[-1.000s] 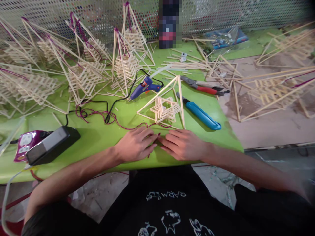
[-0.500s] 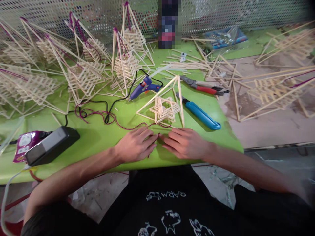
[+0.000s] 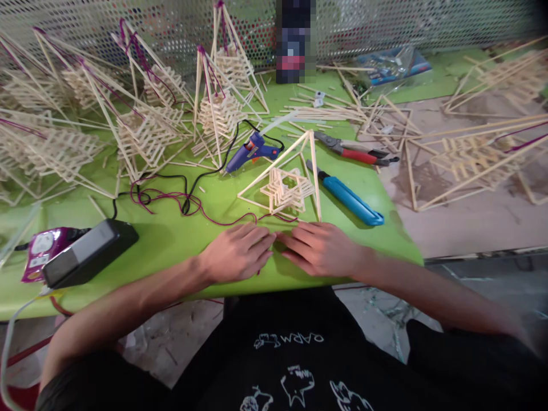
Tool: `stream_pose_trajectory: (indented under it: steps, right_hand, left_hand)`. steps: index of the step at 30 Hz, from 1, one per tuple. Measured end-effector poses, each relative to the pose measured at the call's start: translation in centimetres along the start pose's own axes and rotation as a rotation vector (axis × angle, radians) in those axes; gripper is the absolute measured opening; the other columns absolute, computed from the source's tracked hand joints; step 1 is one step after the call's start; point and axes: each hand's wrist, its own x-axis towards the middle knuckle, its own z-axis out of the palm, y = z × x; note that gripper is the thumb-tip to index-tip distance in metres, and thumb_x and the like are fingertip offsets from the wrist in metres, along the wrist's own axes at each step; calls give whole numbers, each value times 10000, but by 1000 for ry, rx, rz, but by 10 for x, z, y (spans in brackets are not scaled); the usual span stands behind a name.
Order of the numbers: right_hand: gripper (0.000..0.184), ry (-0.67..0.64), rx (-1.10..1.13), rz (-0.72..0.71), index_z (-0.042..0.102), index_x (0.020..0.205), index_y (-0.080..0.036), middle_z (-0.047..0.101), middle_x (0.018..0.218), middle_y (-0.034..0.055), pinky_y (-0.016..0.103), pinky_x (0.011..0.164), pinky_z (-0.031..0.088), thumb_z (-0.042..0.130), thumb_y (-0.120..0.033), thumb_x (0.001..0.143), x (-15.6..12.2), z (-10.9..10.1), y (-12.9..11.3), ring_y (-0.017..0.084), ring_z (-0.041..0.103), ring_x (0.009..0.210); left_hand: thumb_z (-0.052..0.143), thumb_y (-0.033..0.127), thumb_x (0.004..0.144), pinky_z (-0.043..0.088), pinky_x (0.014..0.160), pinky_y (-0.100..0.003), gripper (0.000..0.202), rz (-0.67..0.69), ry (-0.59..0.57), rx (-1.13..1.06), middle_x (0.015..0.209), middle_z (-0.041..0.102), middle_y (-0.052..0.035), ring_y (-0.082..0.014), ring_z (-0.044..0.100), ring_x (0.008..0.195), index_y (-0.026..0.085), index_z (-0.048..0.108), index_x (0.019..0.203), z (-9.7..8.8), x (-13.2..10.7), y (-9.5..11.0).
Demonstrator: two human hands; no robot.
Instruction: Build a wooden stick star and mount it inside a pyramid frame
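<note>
My left hand point(image 3: 240, 251) and my right hand point(image 3: 322, 249) rest low over the front of the green table, fingertips nearly meeting. Both are closed in a pinch on a thin purple string point(image 3: 226, 223), which trails left across the table. Its short stretch between my fingers is mostly hidden. Just beyond my hands stands a small wooden stick frame point(image 3: 315, 177), a pyramid shape, with a star-shaped stack of sticks point(image 3: 287, 191) inside it. A blue utility knife point(image 3: 351, 200) lies to the right of the frame, and a blue hot glue gun point(image 3: 250, 153) lies to its left.
Red-handled pliers point(image 3: 357, 153) and loose sticks point(image 3: 321, 113) lie farther back. Several finished-looking stick pyramids point(image 3: 148, 137) with purple string crowd the left. A black power bank-like box point(image 3: 92, 254) leans on a purple power strip point(image 3: 47, 251). A black cord point(image 3: 205, 182) crosses the table.
My fingertips have drawn slightly closer together, and the bit of string between them is less visible. Everything else looks the same.
</note>
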Motion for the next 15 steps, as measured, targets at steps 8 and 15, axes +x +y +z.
stream_pose_trajectory:
  steps: [8,15]
  right_hand:
    - [345,6,36,16,677,1202,-66,722,844,70,307,696,520,548,-327,1016,-1,1,1,181,651,789]
    - [327,22,48,16,692,1160,-66,728,843,72,309,766,551,524,-314,1027,0,2,1,168,658,784]
  left_hand:
    - [589,223,981,620,749,-340,260,49,0,8,1065,739,-105,-211,695,866,66,646,1181,2,-1,-1]
    - [586,217,982,607,713,-331,276,69,4,16,1078,744,-103,-204,685,855,63,636,1205,1,-1,-1]
